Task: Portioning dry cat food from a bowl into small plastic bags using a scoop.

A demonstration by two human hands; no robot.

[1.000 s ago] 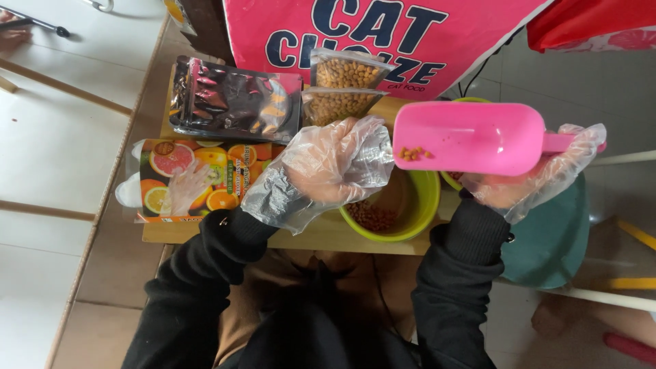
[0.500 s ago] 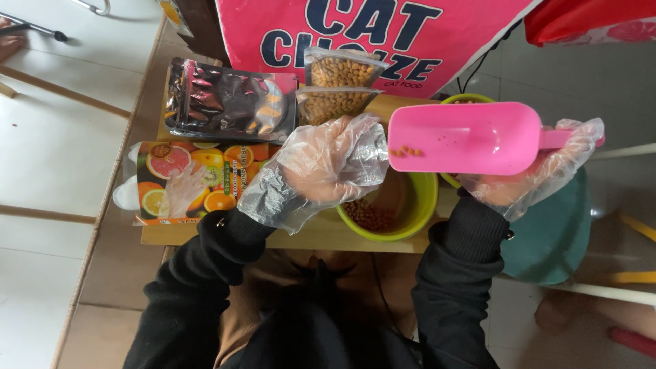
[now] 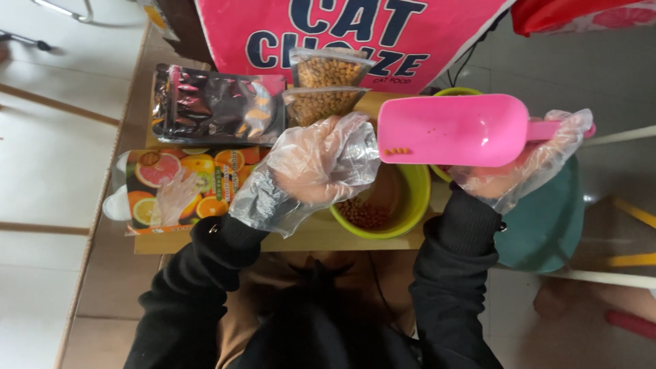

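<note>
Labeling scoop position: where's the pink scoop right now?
In the head view the pink scoop is right of centre, held by its handle in the gloved right hand, just above the green bowl, its mouth beside the gloved left hand.

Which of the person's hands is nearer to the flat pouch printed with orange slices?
The left hand. It hovers just right of the orange-slice pouch, above the green bowl. The right hand is far off to the right, holding the pink plastic scoop.
</note>
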